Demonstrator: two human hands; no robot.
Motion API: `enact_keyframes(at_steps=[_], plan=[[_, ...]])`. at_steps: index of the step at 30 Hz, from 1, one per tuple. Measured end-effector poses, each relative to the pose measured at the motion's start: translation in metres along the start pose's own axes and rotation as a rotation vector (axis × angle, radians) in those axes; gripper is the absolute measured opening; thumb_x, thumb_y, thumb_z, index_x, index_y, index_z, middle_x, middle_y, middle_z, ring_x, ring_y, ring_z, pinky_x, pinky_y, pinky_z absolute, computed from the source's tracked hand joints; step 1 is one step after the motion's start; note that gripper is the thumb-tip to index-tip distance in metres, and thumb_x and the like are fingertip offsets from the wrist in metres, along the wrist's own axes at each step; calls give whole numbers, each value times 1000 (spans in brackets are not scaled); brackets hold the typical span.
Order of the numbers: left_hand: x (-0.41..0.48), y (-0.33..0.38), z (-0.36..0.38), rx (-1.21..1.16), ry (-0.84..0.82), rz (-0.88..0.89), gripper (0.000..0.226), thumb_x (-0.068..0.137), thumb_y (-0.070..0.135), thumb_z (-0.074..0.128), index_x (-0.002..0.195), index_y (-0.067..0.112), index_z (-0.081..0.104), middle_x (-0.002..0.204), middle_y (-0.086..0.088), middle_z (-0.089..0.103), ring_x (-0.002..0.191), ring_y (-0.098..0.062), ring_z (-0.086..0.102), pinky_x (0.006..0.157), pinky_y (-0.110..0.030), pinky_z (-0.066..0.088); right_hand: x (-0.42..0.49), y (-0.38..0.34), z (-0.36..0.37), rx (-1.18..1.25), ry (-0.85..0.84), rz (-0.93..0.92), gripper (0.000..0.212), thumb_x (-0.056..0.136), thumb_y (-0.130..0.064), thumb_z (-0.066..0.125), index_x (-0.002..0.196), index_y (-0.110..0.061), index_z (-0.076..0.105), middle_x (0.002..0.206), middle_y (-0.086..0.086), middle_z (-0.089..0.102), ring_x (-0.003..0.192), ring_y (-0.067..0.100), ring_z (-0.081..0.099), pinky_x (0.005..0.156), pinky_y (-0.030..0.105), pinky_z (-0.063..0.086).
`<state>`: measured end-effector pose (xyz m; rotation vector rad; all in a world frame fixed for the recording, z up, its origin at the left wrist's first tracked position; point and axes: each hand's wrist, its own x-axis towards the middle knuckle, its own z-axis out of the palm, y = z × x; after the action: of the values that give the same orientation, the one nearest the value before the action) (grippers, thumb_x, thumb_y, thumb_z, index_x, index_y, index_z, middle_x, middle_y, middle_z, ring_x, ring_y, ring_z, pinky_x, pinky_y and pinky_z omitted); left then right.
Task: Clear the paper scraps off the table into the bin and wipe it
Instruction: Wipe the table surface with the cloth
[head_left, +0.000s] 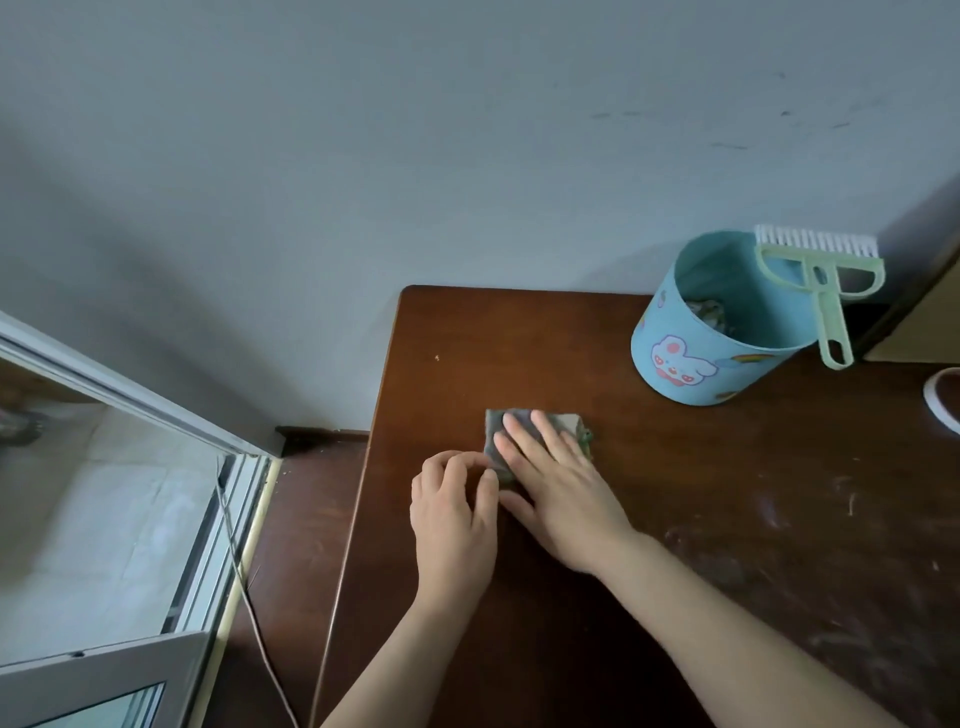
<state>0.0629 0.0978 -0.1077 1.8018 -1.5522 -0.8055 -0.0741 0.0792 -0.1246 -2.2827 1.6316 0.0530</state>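
On the folded grey cloth (565, 422), the right hand's (563, 499) fingers (524, 434) lie flat and straight, pressing down. The left hand's (452, 514) curled fingers (457, 467) touch its left corner; I cannot tell if they pinch it. The cloth sits on the desk (727, 493) near its left edge, long side running left to right.

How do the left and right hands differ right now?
The right hand lies flat, fingers straight, on top of the cloth; the left hand is curled, beside the cloth's left edge. Whether it grips the cloth is unclear. Both are bare, over the table.
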Motion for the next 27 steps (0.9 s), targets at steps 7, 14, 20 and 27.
enact_keyframes(at_steps=[7, 14, 20, 27], plan=[[-8, 10, 11, 15, -44, 26, 12, 91, 19, 56, 101, 22, 63, 104, 13, 48, 101, -7, 41, 95, -27, 34, -33, 33, -2, -22, 47, 132, 68, 95, -57, 4, 142, -22, 39, 152, -4, 31, 141, 23, 23, 110, 44, 32], [-17, 18, 19, 40, -100, 49, 15, 92, 23, 54, 105, 22, 62, 106, 15, 49, 103, -6, 41, 94, -24, 34, 40, 55, -28, 5, -19, 246, 60, 98, -51, 11, 150, -23, -1, 158, -2, -10, 144, 23, -14, 117, 39, -4], [-12, 31, 30, 9, -109, 64, 14, 92, 20, 54, 104, 21, 61, 107, 13, 50, 103, -6, 41, 92, -21, 33, -48, 14, 2, 107, -15, 37, 71, 86, -58, 0, 150, -28, 5, 157, -12, -5, 142, 17, -19, 113, 32, -7], [-2, 67, 55, -94, -219, 34, 35, 92, 23, 56, 124, 29, 46, 119, 17, 43, 109, 3, 46, 79, -9, 40, -88, 42, -19, 541, 354, 263, 43, 97, -38, 40, 140, -34, 34, 142, -28, 24, 139, -2, 14, 112, 19, 14]])
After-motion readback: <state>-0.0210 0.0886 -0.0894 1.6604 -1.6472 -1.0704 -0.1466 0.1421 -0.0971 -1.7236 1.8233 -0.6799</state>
